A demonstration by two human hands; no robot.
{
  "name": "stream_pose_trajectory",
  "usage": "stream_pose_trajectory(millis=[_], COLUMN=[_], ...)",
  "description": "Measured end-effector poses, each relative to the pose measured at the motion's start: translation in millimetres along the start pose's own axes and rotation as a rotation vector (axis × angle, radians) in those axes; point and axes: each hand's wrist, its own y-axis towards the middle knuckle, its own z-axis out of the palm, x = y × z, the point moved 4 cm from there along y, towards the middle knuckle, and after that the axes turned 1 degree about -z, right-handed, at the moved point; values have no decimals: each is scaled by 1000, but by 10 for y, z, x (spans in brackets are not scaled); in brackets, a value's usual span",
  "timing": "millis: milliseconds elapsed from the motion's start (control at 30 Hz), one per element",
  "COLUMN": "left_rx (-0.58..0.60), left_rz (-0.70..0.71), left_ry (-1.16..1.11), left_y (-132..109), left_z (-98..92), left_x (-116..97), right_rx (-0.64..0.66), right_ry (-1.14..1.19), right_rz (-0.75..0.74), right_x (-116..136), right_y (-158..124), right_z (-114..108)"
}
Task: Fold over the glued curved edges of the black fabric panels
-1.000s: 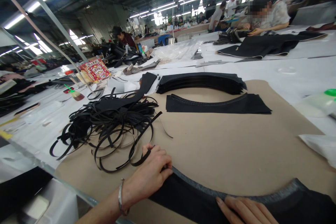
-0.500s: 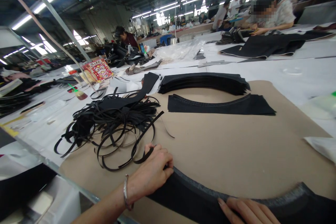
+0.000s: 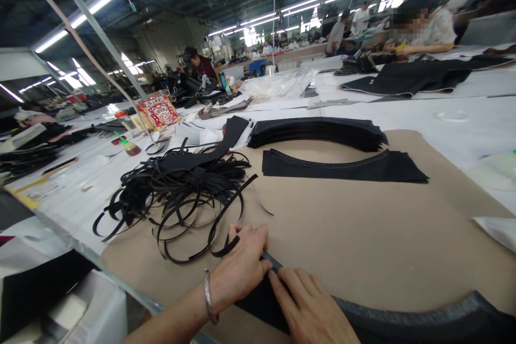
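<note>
A black fabric panel (image 3: 264,301) with a curved greyish edge lies along the front of the tan board. At the left end of that edge, my left hand (image 3: 242,263) is closed, its fingertips pressing on the edge. A narrow black strip (image 3: 226,249) runs out from between its fingers and loops back toward a tangled pile of black strips (image 3: 181,177). Right beside it, my right hand (image 3: 308,301) has its thumb and bent fingers closed on the panel's edge. The hands cover part of the edge, and the panel's lower part is out of frame.
Farther back on the tan board (image 3: 342,231) lie a flat curved black panel (image 3: 342,168) and a thick stack of similar panels (image 3: 314,133). A red patterned box (image 3: 159,111) and a small bottle (image 3: 131,148) stand at left. Across the table, a co-worker (image 3: 435,27) leans over black pieces.
My right hand has moved left along the panel's edge, from the middle of the curve to beside my left hand. The left hand keeps its place on the panel; the view has shifted slightly.
</note>
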Motion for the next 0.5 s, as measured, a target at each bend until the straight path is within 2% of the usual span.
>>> stream_pose_trajectory(millis=[133, 367, 500], left_rx=[6, 54, 59], left_rz=[-43, -123, -148], left_ry=[-22, -84, -81], left_y=[11, 84, 151], left_z=[-32, -218, -175], left_x=[146, 397, 478], right_rx=[-2, -5, 41], right_ry=[-68, -52, -67], right_rz=[18, 75, 69], right_x=[69, 27, 28], right_y=[-43, -64, -70], right_z=[167, 170, 225])
